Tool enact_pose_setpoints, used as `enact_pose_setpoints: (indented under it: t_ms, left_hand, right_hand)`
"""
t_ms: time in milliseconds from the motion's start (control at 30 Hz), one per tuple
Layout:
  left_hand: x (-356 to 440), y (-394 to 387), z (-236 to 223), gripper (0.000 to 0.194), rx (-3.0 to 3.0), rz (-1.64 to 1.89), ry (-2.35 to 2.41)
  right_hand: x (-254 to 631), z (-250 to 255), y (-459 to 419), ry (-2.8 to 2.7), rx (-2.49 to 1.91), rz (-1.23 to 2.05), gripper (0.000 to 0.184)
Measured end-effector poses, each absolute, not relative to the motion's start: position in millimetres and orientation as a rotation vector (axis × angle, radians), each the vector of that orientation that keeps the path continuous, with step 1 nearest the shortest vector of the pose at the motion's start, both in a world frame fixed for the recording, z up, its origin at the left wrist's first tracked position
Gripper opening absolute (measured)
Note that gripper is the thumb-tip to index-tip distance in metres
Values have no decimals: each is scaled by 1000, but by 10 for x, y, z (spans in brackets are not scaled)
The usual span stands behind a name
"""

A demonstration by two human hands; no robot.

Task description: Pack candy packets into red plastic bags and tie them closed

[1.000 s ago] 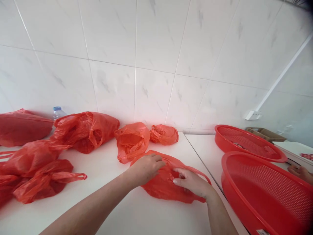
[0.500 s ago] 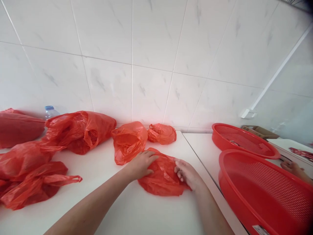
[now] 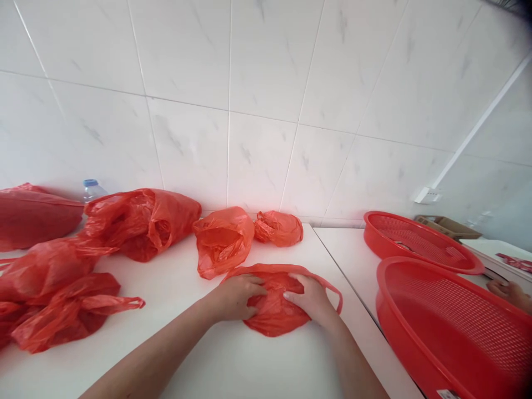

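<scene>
Right now we have our left hand (image 3: pixel 239 297) on the left side of a red plastic bag (image 3: pixel 272 324), its thumb and fingers apart with plastic showing between them. Our right hand (image 3: pixel 310 299) lies on the bag's right side, thumb and fingers also spread. The bag lies in front of us on the white desk (image 3: pixel 216 360), one handle looping out beyond our right wrist. Just behind it we see an open-mouthed bag (image 3: pixel 224 238), with a small crumpled bag (image 3: pixel 282 228) beside that, near the tiled wall (image 3: pixel 266 149). To our left is a big bag (image 3: pixel 178 213), and behind it a bottle (image 3: pixel 93 190) with a blue cap. On our right stand two red baskets (image 3: pixel 397 321), one behind the other, and past them we see another person's hand (image 3: pixel 509 291) at the edge.
</scene>
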State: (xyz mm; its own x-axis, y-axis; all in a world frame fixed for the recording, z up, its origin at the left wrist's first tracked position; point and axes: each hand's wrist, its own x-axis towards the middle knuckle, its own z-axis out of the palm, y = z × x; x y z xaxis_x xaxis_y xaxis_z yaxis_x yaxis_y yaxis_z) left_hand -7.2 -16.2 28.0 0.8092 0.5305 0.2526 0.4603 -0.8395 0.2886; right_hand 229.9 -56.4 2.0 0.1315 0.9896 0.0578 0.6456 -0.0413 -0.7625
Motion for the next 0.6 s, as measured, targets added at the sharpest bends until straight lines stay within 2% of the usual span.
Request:
enact_pose_setpoints:
  t_ms: [100,233,367,600]
  left_hand:
    - [-142,-161,311,21,2786,596,790]
    - [-218,-101,240,31,2765,800,946]
    - [-269,-12,119,31,2689,933,1158]
    - [-280,-155,-29,35,2500,1158,1363]
  right_hand:
    - [2429,23,-567,-1417,-1540,860,41]
    - [2526,-36,-528,-818,-1145,1207,37]
    - [2606,-122,-466,-560,-1007,1317,21]
    - [2781,29,-567,-476,-628,1407,28]
